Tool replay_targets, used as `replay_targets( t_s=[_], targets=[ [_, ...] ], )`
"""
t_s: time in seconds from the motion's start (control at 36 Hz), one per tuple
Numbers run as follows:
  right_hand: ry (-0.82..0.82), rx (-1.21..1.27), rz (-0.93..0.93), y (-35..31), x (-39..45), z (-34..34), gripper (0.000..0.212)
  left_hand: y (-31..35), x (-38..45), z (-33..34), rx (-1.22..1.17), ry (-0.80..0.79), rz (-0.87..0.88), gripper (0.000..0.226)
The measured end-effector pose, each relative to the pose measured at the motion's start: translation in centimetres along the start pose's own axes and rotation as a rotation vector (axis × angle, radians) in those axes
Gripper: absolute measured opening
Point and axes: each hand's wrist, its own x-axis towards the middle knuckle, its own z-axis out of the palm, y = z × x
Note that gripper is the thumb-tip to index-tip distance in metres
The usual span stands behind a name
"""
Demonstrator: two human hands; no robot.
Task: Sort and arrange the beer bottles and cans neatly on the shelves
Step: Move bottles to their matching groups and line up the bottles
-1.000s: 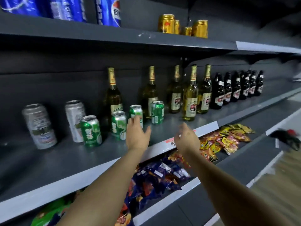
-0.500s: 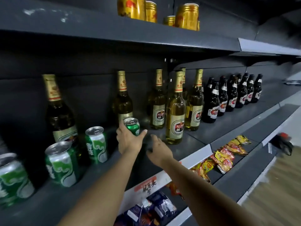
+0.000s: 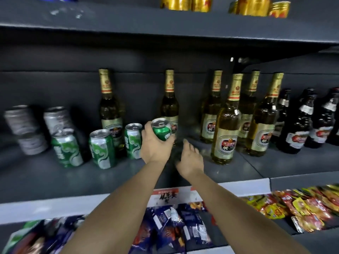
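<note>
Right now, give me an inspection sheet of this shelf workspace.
Surface: dark middle shelf, white price strip along its front.
Job's things: three green cans standing; fourth green can lifted and tilted; two silver cans; six gold-necked bottles; dark bottles to the right.
Clutter: nothing seen.
Hands: left hand grips the lifted can; right hand open, holding nothing.
Cables: nothing seen.
Surroundings: gold cans above; snack packets below.

Green can (image 3: 161, 130) in left hand (image 3: 153, 145), tilted.
</note>
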Motion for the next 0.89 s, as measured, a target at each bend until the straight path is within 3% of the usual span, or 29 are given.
replay_targets(
  t_s=[0.28,0.44,0.5,0.58,0.67,0.89],
  targets=[
    [0.160,0.156,-0.144,-7.5,-0.2,0.4,0.059,-3.6,0.8,-9.9,0.053,0.278,0.000,0.072],
    [0.102,0.295,-0.170,-13.7,-0.6,2.4,0.046,-7.9,1.8,-16.8,0.080,0.405,-0.023,0.071],
    [0.116,0.312,-0.145,-15.4,-0.8,3.0,0.049,-9.2,2.3,-18.9,0.094,0.432,-0.038,0.068],
    [0.309,0.291,-0.054,-17.2,-0.6,3.4,0.054,-11.3,3.3,-21.8,0.127,0.469,-0.063,0.066],
    [0.395,0.346,0.069,-17.6,0.4,3.2,0.071,-13.7,4.5,-24.4,0.188,0.482,-0.080,0.066],
    [0.077,0.554,0.280,-16.6,2.2,4.8,0.102,-19.5,6.9,-28.2,0.265,0.464,-0.231,0.071]
  ],
)
